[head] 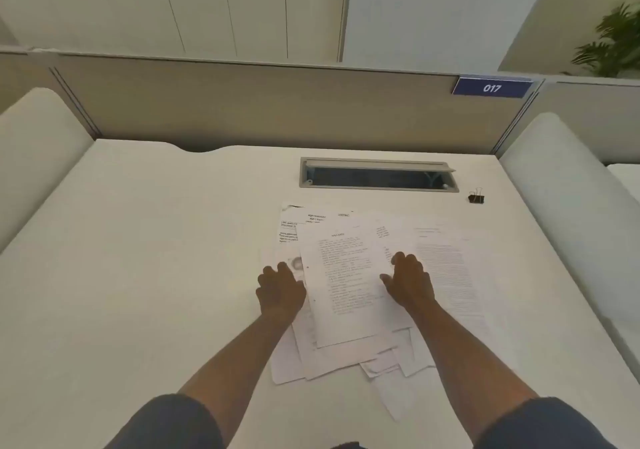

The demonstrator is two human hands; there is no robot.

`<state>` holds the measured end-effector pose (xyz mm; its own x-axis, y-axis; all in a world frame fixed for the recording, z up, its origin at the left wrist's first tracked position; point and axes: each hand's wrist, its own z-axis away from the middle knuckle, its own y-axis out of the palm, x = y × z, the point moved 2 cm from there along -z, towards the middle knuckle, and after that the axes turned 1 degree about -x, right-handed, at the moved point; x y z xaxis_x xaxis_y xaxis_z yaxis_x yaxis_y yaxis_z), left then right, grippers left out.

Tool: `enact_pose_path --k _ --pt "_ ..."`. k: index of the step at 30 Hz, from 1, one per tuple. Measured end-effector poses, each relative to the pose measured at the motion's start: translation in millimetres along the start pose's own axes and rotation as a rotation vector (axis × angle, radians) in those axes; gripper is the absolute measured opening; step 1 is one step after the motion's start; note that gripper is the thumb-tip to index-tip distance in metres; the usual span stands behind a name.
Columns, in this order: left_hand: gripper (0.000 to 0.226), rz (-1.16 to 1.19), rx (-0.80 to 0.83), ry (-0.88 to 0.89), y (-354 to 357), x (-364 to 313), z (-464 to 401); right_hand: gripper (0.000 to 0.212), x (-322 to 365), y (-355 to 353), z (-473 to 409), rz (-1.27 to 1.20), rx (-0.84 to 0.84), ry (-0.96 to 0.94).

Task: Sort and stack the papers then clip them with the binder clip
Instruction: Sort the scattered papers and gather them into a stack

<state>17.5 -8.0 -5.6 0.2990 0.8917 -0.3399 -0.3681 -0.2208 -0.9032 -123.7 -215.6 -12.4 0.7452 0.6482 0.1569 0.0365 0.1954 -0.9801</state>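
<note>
Both hands lie palm-down on a loose, fanned pile of printed papers (346, 282) on the white desk (138, 258), the left hand (280, 291) at its left edge and the right hand (410, 284) on the top sheets, fingers spread, gripping nothing. Well apart, far right beyond the papers, a black binder clip (476, 198) sits beside the open cable tray (379, 178), whose contents I cannot make out.

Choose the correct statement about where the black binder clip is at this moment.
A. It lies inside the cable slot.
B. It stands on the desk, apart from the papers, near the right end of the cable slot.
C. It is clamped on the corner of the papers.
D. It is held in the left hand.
B: the binder clip stands alone on the desk, beyond the papers and just right of the cable slot; both hands rest on the papers.
</note>
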Motion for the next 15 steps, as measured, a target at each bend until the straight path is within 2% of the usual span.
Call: enact_pose_path --k 5,10,15 --pt "0.056 0.122 0.095 -0.255 15 2 13 0.069 -1 13 4 -0.075 0.136 0.106" --pt "0.066 0.223 0.118 -0.367 21 -6 15 0.070 1 19 4 -0.155 0.133 0.130" --pt "0.060 0.446 0.111 -0.545 25 -12 10 0.073 -4 18 -2 -0.269 0.177 0.161"
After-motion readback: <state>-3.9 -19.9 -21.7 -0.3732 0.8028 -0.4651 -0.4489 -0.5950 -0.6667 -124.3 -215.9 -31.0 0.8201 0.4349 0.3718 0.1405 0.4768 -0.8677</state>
